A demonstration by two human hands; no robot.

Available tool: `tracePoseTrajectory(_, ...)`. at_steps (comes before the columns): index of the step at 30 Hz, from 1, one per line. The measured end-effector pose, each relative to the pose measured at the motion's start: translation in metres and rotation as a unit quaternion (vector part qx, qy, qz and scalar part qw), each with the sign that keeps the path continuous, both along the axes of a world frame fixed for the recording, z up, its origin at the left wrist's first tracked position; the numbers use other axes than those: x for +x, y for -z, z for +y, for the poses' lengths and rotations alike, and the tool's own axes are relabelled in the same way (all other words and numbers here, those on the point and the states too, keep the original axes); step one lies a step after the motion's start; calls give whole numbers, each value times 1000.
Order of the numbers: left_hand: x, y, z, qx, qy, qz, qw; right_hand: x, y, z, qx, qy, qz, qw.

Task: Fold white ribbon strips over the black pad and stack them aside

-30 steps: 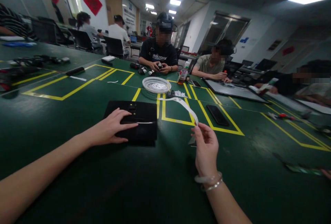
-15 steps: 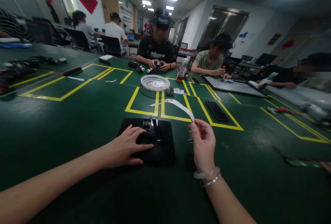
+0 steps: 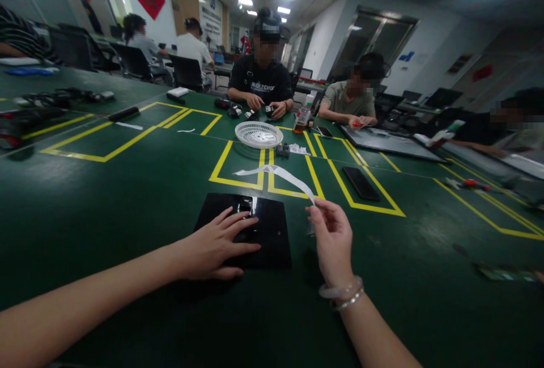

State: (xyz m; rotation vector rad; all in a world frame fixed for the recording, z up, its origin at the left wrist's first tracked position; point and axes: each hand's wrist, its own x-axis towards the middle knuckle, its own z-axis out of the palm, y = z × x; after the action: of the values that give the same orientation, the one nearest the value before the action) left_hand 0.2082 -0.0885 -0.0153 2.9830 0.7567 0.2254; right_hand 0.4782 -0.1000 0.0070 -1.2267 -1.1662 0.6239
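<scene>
A glossy black rectangular panel (image 3: 272,237) lies on the green table in front of me, with a small opening near its far edge. My left hand (image 3: 216,246) rests flat on the panel's left part, fingers spread, partly covering that opening. To the right, my right hand (image 3: 331,232) is raised above the table, thumb and fingers pinched on one end of a white paper-like strip (image 3: 291,179). The strip's free end curves away to the left beyond the panel. A small clear piece hangs just below the pinch; what it is I cannot tell.
Beyond the panel stand a white round basket (image 3: 259,135) and a small grey block (image 3: 283,150). A dark phone (image 3: 360,183) lies to the right, a bottle (image 3: 301,120) farther back. Yellow tape (image 3: 238,182) marks the green table (image 3: 140,203). Co-workers sit across it.
My left hand has shifted slightly right over the panel, covering more of the opening. The strip's free end has swung left. Across the table, a co-worker's hands have moved apart.
</scene>
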Motion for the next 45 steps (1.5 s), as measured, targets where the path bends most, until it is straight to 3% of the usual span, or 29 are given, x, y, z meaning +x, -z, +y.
tracePoseTrajectory(8, -13, -13, 9, 63, -41, -17, 997, 3, 1, 4, 1, 11, 55, 998)
tracePoseTrajectory(15, -27, -15, 19, 59, -5, -47, 997, 5, 6, 7, 16, 1, 62, 998)
tracePoseTrajectory(18, -31, -16, 18, 109, -24, -127, 986, 3, 4, 5, 8, -37, 37, 999)
tracePoseTrajectory(21, -35, -19, 15, 185, -47, -242, 951, -3, 2, -1, 10, -103, -61, 993)
tracePoseTrajectory(24, -38, -22, 13, 220, -60, -280, 932, -9, 5, -6, 21, -194, -250, 948)
tracePoseTrajectory(28, -35, -21, 16, 160, -36, -208, 964, -16, 6, -12, 48, -281, -499, 819)
tracePoseTrajectory(30, -32, -17, 19, 114, -37, -143, 983, -18, 3, -14, 62, -269, -554, 786)
tracePoseTrajectory(35, -27, -4, 23, 20, -54, -18, 998, -19, -2, -18, 57, -254, -583, 770)
tracePoseTrajectory(40, -24, -2, 22, -13, -61, 0, 998, -17, 0, -17, 63, -258, -581, 769)
tracePoseTrajectory(45, -16, 0, 19, -23, -65, -4, 998, -15, -1, -14, 76, -231, -564, 789)
